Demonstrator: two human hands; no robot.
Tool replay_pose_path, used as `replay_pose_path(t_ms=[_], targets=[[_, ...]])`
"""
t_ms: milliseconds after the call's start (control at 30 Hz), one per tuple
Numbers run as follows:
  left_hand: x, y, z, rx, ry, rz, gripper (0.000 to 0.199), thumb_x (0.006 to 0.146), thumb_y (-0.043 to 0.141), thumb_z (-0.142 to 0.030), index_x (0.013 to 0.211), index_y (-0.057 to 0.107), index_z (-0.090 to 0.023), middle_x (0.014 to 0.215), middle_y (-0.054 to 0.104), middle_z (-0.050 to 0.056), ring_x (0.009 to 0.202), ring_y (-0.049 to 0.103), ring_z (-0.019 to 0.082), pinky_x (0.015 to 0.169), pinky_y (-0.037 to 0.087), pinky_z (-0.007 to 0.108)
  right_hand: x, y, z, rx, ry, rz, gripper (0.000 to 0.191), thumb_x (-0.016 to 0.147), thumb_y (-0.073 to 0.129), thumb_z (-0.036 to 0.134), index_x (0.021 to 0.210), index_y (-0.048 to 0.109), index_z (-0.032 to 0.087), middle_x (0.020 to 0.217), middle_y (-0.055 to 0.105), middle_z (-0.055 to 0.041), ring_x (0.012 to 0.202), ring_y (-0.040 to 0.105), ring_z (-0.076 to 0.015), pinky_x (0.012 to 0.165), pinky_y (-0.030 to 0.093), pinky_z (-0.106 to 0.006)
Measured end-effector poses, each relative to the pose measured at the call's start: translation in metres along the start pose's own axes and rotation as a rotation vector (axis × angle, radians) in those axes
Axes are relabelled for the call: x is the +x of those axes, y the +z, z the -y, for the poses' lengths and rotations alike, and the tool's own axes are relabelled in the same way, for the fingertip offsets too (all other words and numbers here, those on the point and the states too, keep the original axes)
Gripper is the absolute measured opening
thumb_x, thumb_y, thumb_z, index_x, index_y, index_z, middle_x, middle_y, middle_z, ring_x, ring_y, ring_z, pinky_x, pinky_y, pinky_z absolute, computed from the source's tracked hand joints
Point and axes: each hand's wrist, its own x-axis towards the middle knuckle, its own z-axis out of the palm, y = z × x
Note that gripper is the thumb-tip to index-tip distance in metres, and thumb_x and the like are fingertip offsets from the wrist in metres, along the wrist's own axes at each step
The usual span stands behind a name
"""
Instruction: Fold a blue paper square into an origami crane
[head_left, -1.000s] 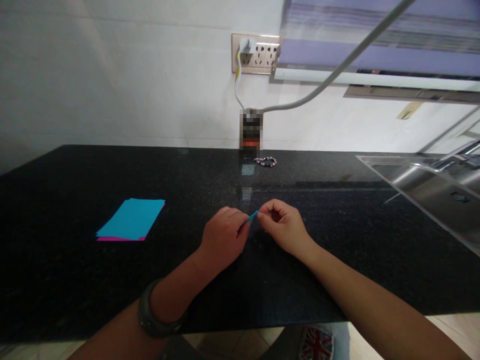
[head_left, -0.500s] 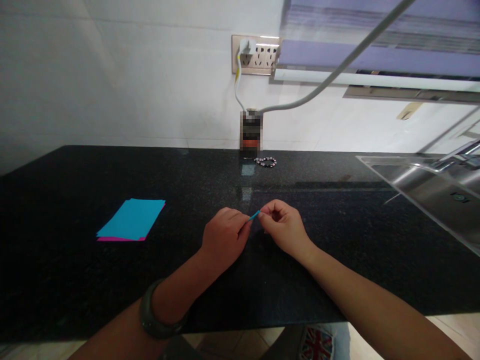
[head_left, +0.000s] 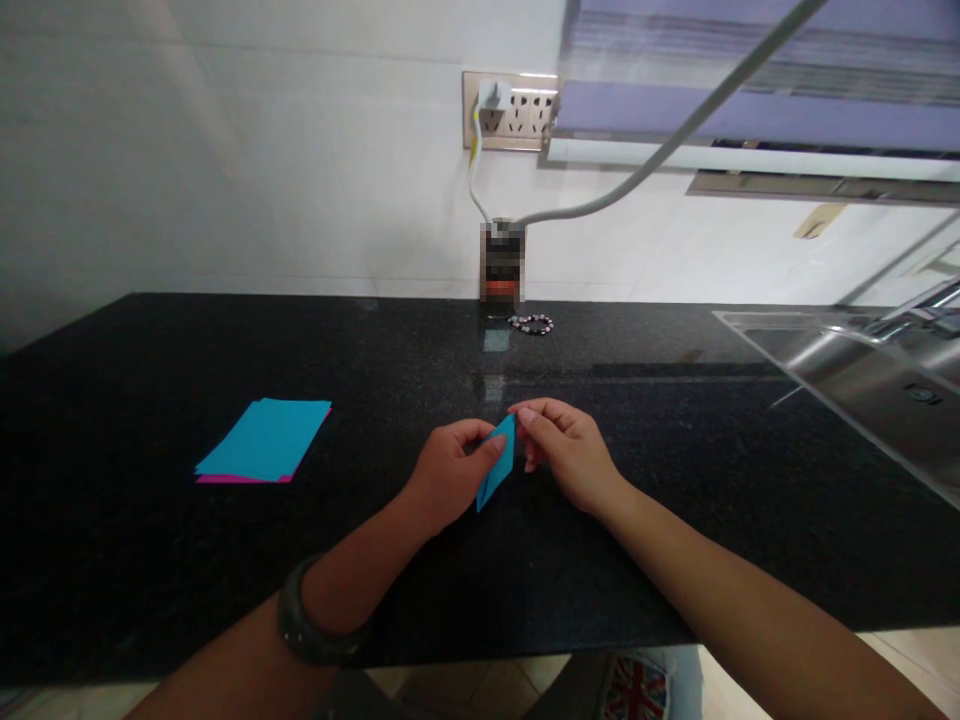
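A folded piece of blue paper (head_left: 501,466) stands tilted between my hands, above the dark countertop (head_left: 375,370). My left hand (head_left: 451,472) is closed on its left side, with the thumb lying across the near face and the other fingers behind it. At the paper's top right corner, my right hand (head_left: 566,448) pinches the edge between thumb and forefinger. Off to the left lies a stack of blue and pink paper sheets (head_left: 264,440), apart from both hands. A dark bangle (head_left: 319,615) circles my left wrist.
A beaded bracelet (head_left: 532,325) lies near the wall, below a pixelated dark object (head_left: 502,262) with a grey cable (head_left: 600,205). On the right is a metal sink (head_left: 892,390). A power socket (head_left: 517,115) with a white plug is on the wall.
The blue paper has turned, so its broad face now shows where only a thin strip showed before. My left thumb has shifted onto that face. My right hand stays at the corner.
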Motion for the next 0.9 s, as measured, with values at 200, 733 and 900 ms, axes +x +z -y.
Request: replay_pose_path(t_ms=[200,733,900], targets=[[-0.0008,0.0007,-0.0033,-0.172,-0.078,0.055,0.027,0.076,0.049,-0.039,0.077,0.058,-0.013,0.064,0.059,0.002,0.054,0.051,0.011,0.049,0.039,0.022,-0.0018,0.0020,0.0018,0.041,0.030,0.083,0.018,0.069,0.060,0.031,0.076,0.055,0.015,0.052,0.051,0.0054,0.039,0.043,-0.0050,0.038,0.037,-0.019],[-0.0017,-0.0002,-0.0044,-0.170,-0.070,0.086,0.023,0.074,0.053,-0.035,0.073,0.060,-0.013,0.062,0.056,-0.001,0.052,0.048,0.009,0.049,0.037,0.021,0.0004,-0.0012,-0.0029,-0.019,0.022,0.074,0.039,0.080,0.042,0.048,0.059,0.050,0.016,0.043,0.046,0.0037,0.036,0.042,-0.0063,0.038,0.034,-0.020],[-0.0010,0.0009,-0.0044,-0.204,-0.079,0.069,0.023,0.073,0.055,-0.035,0.077,0.060,-0.012,0.067,0.060,0.002,0.058,0.053,0.011,0.054,0.041,0.023,-0.0018,-0.0004,-0.0016,-0.037,0.026,0.063,0.026,0.067,0.063,0.038,0.062,0.048,0.016,0.045,0.047,0.0065,0.036,0.039,-0.0048,0.036,0.029,-0.018]])
